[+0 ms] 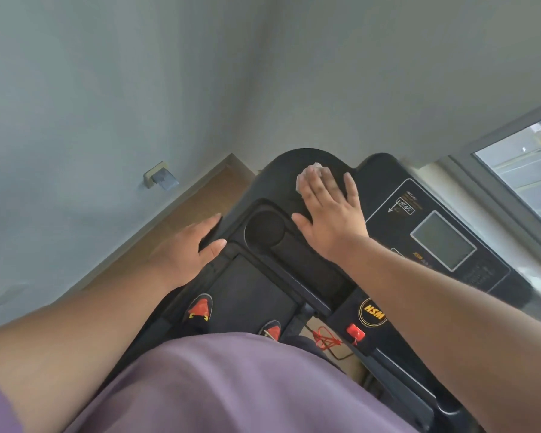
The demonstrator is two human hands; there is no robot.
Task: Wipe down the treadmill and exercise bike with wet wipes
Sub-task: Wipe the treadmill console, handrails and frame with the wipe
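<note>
I stand on a black treadmill and look down at its console (388, 195). My right hand (328, 210) lies flat, fingers spread, and presses a white wet wipe (310, 173) onto the console's upper left part. Only the wipe's far edge shows past my fingertips. My left hand (189, 245) grips the console's left edge, thumb on top and fingers wrapped over the side. A round cup holder (264, 229) sits between my two hands. The grey display screen (442, 240) is to the right of my right hand. No exercise bike is in view.
A red safety key (355, 332) with a red cord (324, 339) hangs at the console's near side. My red and black shoes (200, 307) stand on the belt (247, 285). Grey walls meet in a corner ahead; a wall socket (160, 178) is left, a window (525, 164) right.
</note>
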